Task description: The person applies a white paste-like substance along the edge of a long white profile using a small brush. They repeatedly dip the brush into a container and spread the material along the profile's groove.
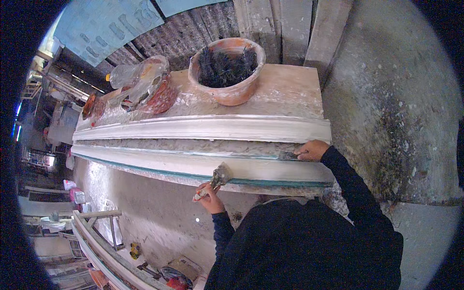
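Observation:
My left hand [211, 199] is closed round the handle of a plaster-caked tool [222, 175]. Its broad grey head rests at the near edge of a long white plaster moulding [159, 162]; whether it is a brush or a trowel is not clear. Farther right, my right hand [314, 151] pinches a small dark flat scraper [288, 155] at the far edge of that moulding, close to its right end. A teal strip [270, 182] runs along the near side. Behind lies a second white moulding [203, 129], parallel to the first, with a narrow gap between them.
On the bench's wooden board [290, 92] stands a round clay-coloured pot [232, 96] filled with dark fibrous clumps. To its left are a plaster-smeared reddish container [162, 96] and a clear plastic bottle [123, 76]. Long mouldings on a frame [99, 251] stand at lower left.

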Demonstrator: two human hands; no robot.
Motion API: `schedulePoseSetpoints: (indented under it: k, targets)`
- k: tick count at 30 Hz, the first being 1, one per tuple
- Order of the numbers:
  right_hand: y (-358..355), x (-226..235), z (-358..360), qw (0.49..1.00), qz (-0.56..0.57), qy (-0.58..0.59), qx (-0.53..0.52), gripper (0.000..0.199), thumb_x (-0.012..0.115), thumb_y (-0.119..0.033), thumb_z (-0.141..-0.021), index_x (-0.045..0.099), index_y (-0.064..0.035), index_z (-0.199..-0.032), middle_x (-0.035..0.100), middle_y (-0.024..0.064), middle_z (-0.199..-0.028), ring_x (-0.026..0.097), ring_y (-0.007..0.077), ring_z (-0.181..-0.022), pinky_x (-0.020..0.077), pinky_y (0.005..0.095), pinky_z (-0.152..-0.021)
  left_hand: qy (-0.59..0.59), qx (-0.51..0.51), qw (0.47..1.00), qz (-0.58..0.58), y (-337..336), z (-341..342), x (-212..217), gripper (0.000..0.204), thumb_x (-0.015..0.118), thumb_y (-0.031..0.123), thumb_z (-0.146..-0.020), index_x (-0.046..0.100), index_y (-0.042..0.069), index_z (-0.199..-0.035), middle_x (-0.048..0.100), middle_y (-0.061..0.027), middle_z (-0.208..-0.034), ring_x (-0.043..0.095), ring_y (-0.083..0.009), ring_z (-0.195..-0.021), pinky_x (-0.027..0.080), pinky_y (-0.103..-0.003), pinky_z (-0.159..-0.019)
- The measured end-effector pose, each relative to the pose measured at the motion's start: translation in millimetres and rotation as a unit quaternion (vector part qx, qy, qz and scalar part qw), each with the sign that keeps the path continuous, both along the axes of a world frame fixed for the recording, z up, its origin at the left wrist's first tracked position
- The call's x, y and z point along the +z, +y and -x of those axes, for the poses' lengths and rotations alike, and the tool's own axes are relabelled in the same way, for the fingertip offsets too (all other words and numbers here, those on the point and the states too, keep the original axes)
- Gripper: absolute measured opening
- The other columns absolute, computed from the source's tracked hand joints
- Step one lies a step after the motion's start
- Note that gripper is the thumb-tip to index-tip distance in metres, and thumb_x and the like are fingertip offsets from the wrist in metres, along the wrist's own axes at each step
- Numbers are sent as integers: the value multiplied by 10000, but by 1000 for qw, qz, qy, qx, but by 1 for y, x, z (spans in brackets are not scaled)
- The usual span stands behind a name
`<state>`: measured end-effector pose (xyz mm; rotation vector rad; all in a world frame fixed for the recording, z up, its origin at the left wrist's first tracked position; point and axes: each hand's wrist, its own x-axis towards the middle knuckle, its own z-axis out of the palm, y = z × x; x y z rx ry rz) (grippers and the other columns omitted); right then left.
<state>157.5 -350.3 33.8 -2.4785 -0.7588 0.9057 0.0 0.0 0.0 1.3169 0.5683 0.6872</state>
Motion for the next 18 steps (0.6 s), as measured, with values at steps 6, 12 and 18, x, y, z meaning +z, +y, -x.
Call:
schedulePoseSetpoints:
  k: [6, 12, 18]
  targets:
    - [86, -6, -18, 995, -37, -80, 52, 348, 530, -437, -758, 637, -209, -997, 633, 108, -880, 599, 298, -783, 468, 399, -711, -2, -20, 1000, -20, 14, -4, 2, 248, 522, 168, -851, 421, 36, -1036, 538, -115, -955, 584, -178, -798, 532, -273, -606]
    - [144, 0, -25, 995, -69, -75, 19, 320, 567, -409, -737, 654, -182, -946, 631, 113, -841, 593, 306, -773, 464, 399, -690, 0, -15, 1000, 3, 7, -7, -4, 257, 530, 177, -844, 424, 35, -1030, 533, -106, -948, 578, -174, -792, 525, -271, -630]
    - [69, 3, -17, 993, -65, -59, 77, 352, 517, -443, -763, 643, -154, -919, 625, 131, -811, 588, 333, -721, 462, 439, -656, 10, -22, 999, -22, 5, -10, 8, 235, 541, 187, -840, 454, 26, -988, 538, -104, -908, 574, -168, -782, 520, -268, -621]
